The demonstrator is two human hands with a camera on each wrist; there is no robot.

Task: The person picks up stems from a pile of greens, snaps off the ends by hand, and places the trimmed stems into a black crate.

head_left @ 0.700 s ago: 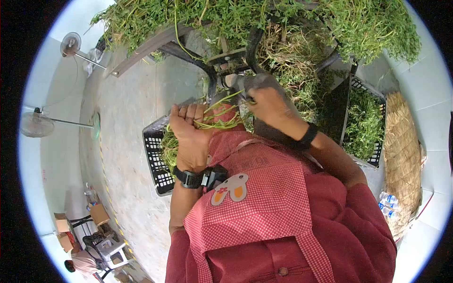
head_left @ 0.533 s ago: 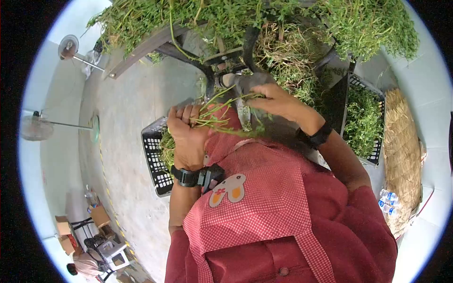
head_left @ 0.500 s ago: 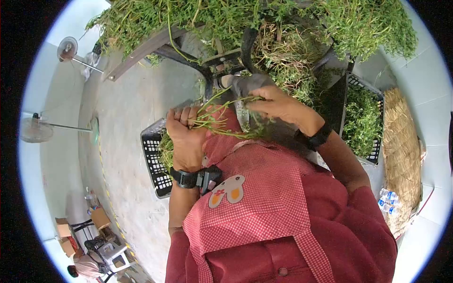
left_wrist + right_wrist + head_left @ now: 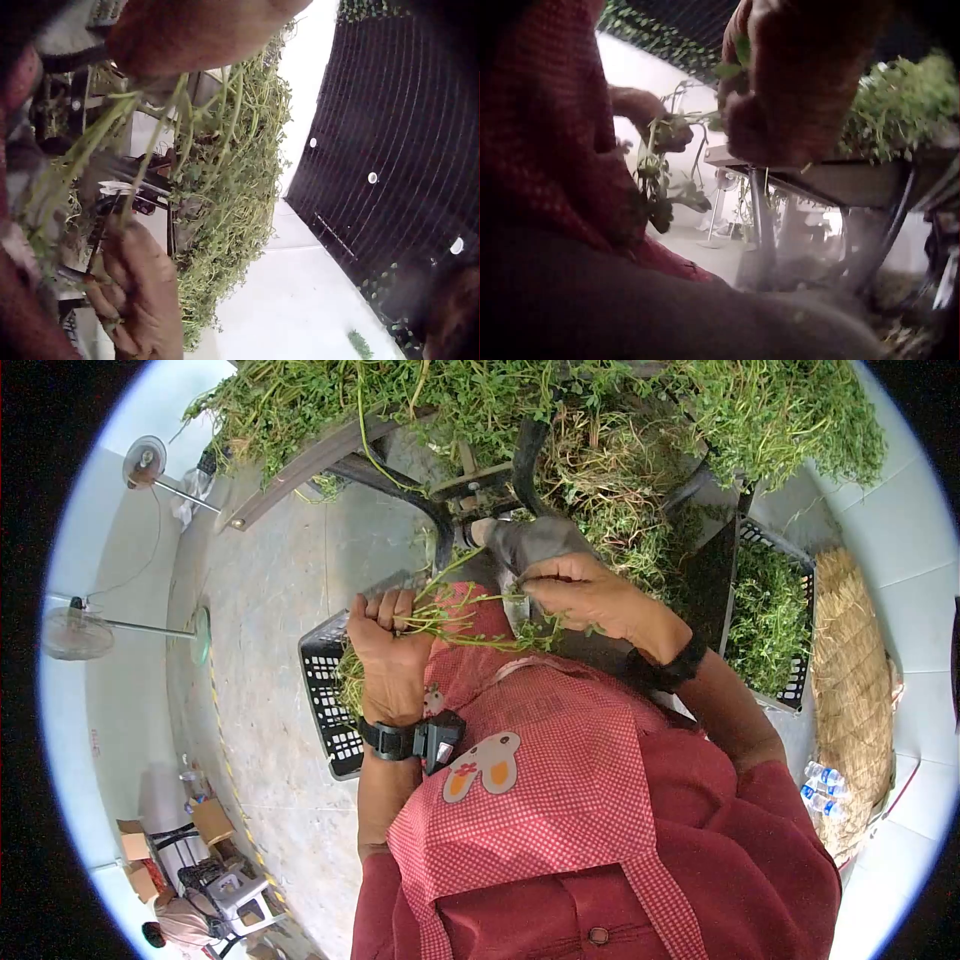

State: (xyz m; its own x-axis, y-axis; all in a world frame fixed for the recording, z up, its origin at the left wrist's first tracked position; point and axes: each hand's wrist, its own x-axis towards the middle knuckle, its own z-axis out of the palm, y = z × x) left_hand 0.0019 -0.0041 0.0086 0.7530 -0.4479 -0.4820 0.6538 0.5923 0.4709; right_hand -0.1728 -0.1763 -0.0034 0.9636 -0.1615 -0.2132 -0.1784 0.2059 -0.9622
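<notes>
The left hand [image 4: 388, 650] has its fingers curled round a small bunch of green stems [image 4: 432, 618], which fan out to the right over the apron-covered lap. At the bunch's right side, the right hand [image 4: 600, 598] pinches a stem between thumb and fingers. In the left wrist view the stems [image 4: 154, 161] run from the left hand [image 4: 202, 37] down to the right hand's [image 4: 142, 292] bent fingers. The right wrist view shows leafy tips [image 4: 660, 184] hanging between the left hand [image 4: 641, 109] and the right hand [image 4: 795, 82].
Leafy greens [image 4: 480, 405] cover the table at the top. Beneath it lies a heap of stems [image 4: 620, 480]. Black crates stand at left [image 4: 322, 685] and right [image 4: 808, 595], both holding greens. A straw roll [image 4: 850, 690], fans [image 4: 78, 632] and a seated person [image 4: 185, 922] are farther out.
The right hand has moved from beside the upper stem ends rightward and slightly down, its fingers closing on a stem. The left hand still grips the bunch, slightly farther left.
</notes>
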